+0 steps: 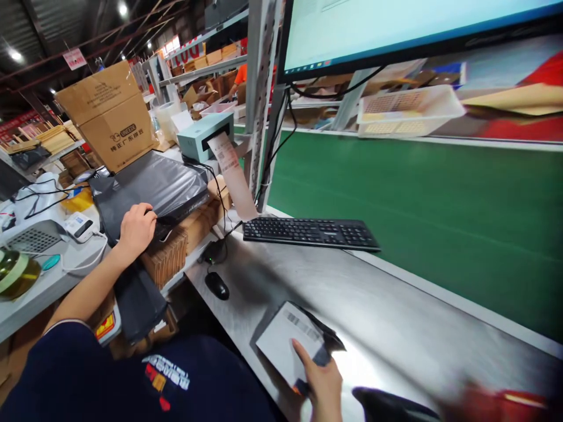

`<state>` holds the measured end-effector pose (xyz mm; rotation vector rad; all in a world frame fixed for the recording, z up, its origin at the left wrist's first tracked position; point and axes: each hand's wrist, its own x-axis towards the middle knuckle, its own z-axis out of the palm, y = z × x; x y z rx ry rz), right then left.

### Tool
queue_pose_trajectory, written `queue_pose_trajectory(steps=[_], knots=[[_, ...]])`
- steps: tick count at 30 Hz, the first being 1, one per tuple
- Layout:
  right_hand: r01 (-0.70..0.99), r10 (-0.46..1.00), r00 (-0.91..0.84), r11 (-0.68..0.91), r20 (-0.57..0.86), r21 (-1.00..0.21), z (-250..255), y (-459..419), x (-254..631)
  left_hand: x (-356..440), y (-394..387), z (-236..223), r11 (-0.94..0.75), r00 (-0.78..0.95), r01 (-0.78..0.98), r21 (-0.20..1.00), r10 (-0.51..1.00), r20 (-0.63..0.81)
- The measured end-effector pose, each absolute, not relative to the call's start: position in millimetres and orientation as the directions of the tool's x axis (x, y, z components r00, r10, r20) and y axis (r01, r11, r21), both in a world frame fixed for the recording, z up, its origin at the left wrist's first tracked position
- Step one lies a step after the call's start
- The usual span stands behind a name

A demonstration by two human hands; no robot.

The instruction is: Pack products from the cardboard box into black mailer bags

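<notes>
My left hand (137,230) lies on a stack of black plastic mailer bags (149,193), its fingers curled over the top bag's edge. More black bags (138,302) hang below it, over the table edge. At the bottom centre, my right hand (321,375) grips a flat dark package (328,337) on the steel table top (396,305). A white barcode label (288,340) covers most of the package's upper face. A long paper label strip (231,173) curls out of a pale green label printer (204,136).
A black keyboard (310,234) and a black mouse (216,285) sit on the steel top, beneath a monitor (409,29). Beyond lies a green conveyor belt (417,199). A cardboard box (105,117) stands behind the bags. A blurred red object (497,401) intrudes at bottom right.
</notes>
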<state>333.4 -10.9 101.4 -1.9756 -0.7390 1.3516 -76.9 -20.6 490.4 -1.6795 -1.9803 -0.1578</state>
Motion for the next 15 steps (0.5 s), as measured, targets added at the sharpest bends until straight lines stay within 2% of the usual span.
queue_pose_trajectory(steps=[4,6,10,12,15], knots=[[0.045,0.733,0.3,-0.65,-0.61,-0.759,115.5,-16.3,332.6,-80.2,-17.2,495.9,0.237,-0.157,0.964,-0.117,0.869,0.469],[-0.052,0.727,0.267,-0.645,-0.633,-0.762,127.5,-16.8,328.7,-81.2,-16.7,500.6,0.206,-0.17,0.978,-0.022,0.859,0.483],[-0.281,0.773,0.11,-0.579,-0.625,-0.765,175.3,-14.4,312.6,-62.9,-20.4,504.0,0.018,-0.095,0.985,0.169,0.884,0.459],[-0.305,0.828,-0.02,-0.538,-0.56,-0.786,209.3,-12.0,301.4,-39.8,-23.5,496.7,-0.074,-0.016,0.977,0.198,0.908,0.419],[-0.229,0.908,-0.196,-0.41,-0.37,-0.883,261.2,-6.5,282.9,3.6,-29.6,475.6,-0.121,0.071,0.983,0.137,0.943,0.324]])
